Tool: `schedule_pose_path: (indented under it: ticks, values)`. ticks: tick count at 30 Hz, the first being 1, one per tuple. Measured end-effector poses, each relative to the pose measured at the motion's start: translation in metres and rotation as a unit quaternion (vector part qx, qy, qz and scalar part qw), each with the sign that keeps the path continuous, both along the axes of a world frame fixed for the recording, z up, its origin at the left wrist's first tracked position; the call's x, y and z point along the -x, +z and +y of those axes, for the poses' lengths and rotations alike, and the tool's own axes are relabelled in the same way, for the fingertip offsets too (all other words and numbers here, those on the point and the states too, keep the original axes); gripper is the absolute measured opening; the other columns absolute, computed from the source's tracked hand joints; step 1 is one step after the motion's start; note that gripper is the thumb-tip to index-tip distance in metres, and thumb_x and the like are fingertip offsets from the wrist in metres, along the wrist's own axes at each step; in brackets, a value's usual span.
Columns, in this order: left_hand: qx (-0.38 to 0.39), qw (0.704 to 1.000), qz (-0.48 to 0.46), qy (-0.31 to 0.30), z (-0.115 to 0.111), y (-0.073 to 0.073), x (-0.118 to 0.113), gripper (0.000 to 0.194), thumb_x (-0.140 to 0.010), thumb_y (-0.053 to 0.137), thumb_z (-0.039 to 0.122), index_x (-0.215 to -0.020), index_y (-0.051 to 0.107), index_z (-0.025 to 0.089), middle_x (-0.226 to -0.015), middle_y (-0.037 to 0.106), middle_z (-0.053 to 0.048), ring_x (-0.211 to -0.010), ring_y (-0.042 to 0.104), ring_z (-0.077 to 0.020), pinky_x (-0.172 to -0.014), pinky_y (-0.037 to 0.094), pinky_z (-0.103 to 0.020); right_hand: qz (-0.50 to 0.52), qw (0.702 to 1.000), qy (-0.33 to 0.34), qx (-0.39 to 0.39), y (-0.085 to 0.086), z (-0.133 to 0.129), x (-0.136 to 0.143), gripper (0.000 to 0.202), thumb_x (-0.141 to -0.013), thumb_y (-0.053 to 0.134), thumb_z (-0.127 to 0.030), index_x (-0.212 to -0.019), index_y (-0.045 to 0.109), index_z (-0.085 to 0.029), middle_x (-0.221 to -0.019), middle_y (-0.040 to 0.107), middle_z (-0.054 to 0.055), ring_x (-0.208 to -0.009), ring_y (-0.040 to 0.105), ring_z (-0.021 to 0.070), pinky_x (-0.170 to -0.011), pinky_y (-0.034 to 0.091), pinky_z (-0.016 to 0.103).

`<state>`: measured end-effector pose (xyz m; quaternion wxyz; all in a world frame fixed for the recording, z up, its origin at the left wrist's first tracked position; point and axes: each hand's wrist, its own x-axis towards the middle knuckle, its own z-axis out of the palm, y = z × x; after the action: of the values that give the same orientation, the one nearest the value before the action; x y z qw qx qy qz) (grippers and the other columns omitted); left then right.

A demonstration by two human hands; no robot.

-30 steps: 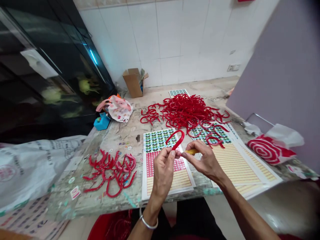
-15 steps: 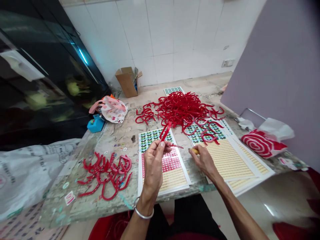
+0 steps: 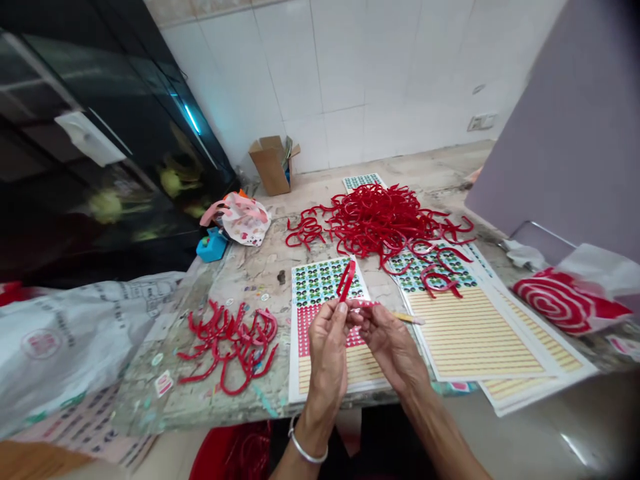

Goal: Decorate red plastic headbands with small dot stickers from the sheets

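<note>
A narrow red band (image 3: 346, 280), bent into a loop, rises from my left hand (image 3: 327, 340), whose thumb and fingers are pinched on it. My right hand (image 3: 390, 343) is closed close beside the left, its fingertips at the band's lower end. A yellow pencil-like stick (image 3: 407, 319) with a pale end pokes out from the right fingers; its other end is hidden. Below both hands lies a sheet of printed stickers (image 3: 320, 280) with green-blue, red and yellow rows, partly covered by them.
A large heap of red bands (image 3: 375, 220) lies at the back, a smaller pile (image 3: 233, 347) at the left. More sticker sheets (image 3: 475, 333) overlap at the right near a red-white packet (image 3: 565, 300). A cardboard box (image 3: 273, 167), a blue holder (image 3: 212, 246) and a patterned bag (image 3: 245, 219) stand behind.
My right hand has moved left, bringing its fingertips to the red band in my left hand. The yellow stick now points out to the right. The view has shifted a little left.
</note>
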<state>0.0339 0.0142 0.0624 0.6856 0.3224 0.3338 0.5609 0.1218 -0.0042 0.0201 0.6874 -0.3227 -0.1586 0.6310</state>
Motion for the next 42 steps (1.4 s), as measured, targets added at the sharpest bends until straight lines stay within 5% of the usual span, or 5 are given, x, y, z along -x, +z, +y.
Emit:
schedule_pose_path:
  ticks: [8,14,19,31,42]
  values:
    - [0.058,0.998,0.001,0.012,-0.008,-0.019,0.012,0.01,-0.079,0.061,0.022,-0.084,0.062,0.013,-0.091,0.066,-0.006,-0.07,0.059,-0.0101,-0.07,0.047,-0.024,-0.288,0.948,-0.129,-0.031,0.002,0.005,-0.009,0.01,-0.076,0.066,-0.029,-0.075,0.061,-0.02,-0.07,0.056,-0.003,-0.066,0.049,0.0098,-0.065,0.04,0.022]
    - [0.105,0.994,-0.02,-0.007,-0.014,-0.029,0.014,0.01,-0.076,0.064,0.021,-0.078,0.063,0.012,-0.081,0.066,-0.005,-0.059,0.053,-0.0065,-0.067,0.045,-0.023,-0.41,0.904,-0.041,-0.114,0.018,0.016,-0.021,0.015,-0.08,0.06,-0.031,-0.072,0.054,-0.02,-0.117,0.055,0.005,-0.096,0.054,0.0176,-0.078,0.044,0.028]
    - [0.1,0.995,0.003,0.004,-0.016,-0.033,0.017,0.008,-0.075,0.064,0.02,-0.072,0.064,0.012,-0.063,0.059,0.0,-0.06,0.051,-0.0079,-0.065,0.041,-0.021,-0.41,0.9,0.066,-0.131,0.011,0.023,-0.016,0.016,-0.081,0.057,-0.034,-0.075,0.055,-0.02,-0.126,0.05,0.008,-0.103,0.054,0.0214,-0.07,0.049,0.029]
    - [0.092,0.995,0.027,0.001,-0.019,-0.04,0.014,0.01,-0.074,0.064,0.022,-0.075,0.065,0.012,-0.067,0.061,-0.001,-0.061,0.051,-0.0093,-0.067,0.04,-0.024,-0.381,0.914,0.086,-0.108,0.003,0.019,-0.016,0.018,-0.079,0.06,-0.036,-0.073,0.056,-0.019,-0.12,0.049,0.007,-0.072,0.057,0.0119,-0.066,0.052,0.03]
    - [0.117,0.993,0.027,0.005,-0.017,-0.041,0.013,0.012,-0.068,0.068,0.023,-0.073,0.065,0.013,-0.061,0.058,0.0,-0.059,0.051,-0.0098,-0.065,0.039,-0.024,-0.401,0.908,0.064,-0.103,-0.004,0.019,-0.013,0.02,-0.078,0.06,-0.036,-0.07,0.056,-0.019,-0.116,0.051,0.008,-0.072,0.058,0.0128,-0.063,0.053,0.028]
